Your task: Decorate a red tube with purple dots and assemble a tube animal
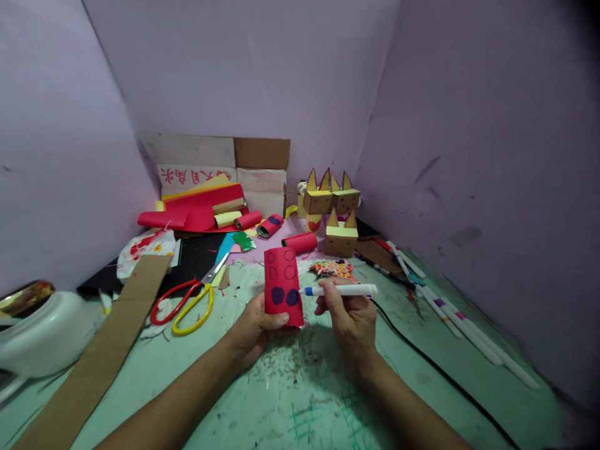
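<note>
My left hand (257, 328) grips the lower end of a red paper-covered tube (282, 278), thumb across its front. Two circles at the tube's lower part are filled in dark blue, while several above are outlines only. In my right hand (349, 319) is a white marker (349, 290) with a blue band, pinched between thumb and fingers. Its tip points left and meets or nearly meets the edge of the right filled circle. Behind the held tube lies another red tube (300, 243); a red tube with dark blue spots (270, 226) rests farther left.
Scissors with red and yellow handles (192, 306) lie left of my hands, beside a long cardboard strip (100, 350). Cardboard boxes with pointed ears (341, 240) stand at the back. Several markers (462, 322) and a black cable (435, 365) lie on the right.
</note>
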